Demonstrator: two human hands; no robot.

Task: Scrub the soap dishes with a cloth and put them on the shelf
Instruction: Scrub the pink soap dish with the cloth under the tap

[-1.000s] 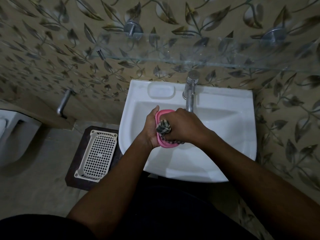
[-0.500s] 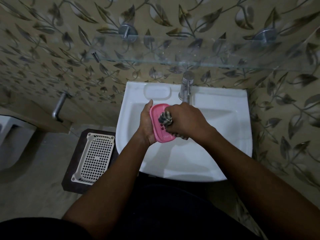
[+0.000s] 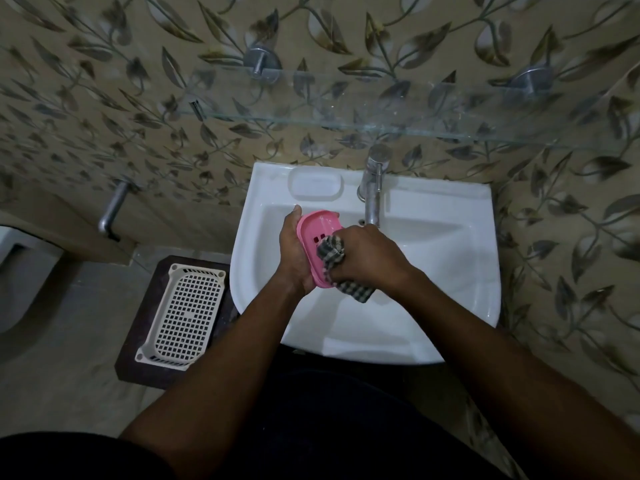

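Observation:
A pink oval soap dish (image 3: 316,233) is held over the white sink basin (image 3: 450,271), tilted with its inside facing me. My left hand (image 3: 294,252) grips it from the left edge and underneath. My right hand (image 3: 369,256) is closed around a checked cloth (image 3: 332,249), which presses into the lower right part of the dish; a loose end of the cloth hangs below my fist. A glass shelf (image 3: 398,116) is fixed to the wall above the tap and nothing stands on it.
A steel tap (image 3: 373,188) rises at the back of the sink, just beyond my right hand. A white perforated basket (image 3: 183,311) lies on a dark stand on the floor to the left. A wall tap (image 3: 112,211) and part of a toilet (image 3: 14,271) are further left.
The dish has tipped so more of its pink inside shows. My right hand with the cloth has slid down and right across it. The view has shifted slightly.

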